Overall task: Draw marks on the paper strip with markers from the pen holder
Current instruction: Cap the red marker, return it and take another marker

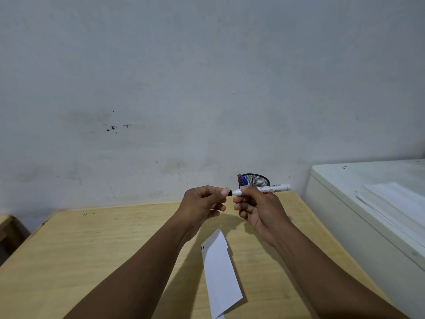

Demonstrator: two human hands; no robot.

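Observation:
I hold a white marker level above the table, its barrel gripped in my right hand. My left hand pinches the marker's black cap at the left end. The white paper strip lies on the wooden table below my hands, with two short black marks near its left edge. A black mesh pen holder stands at the table's back edge by the wall, with a blue and a red marker sticking out of it.
A white cabinet or chest stands right of the table, with sheets of white paper on top. A grey wall runs behind. Part of another wooden piece shows at far left.

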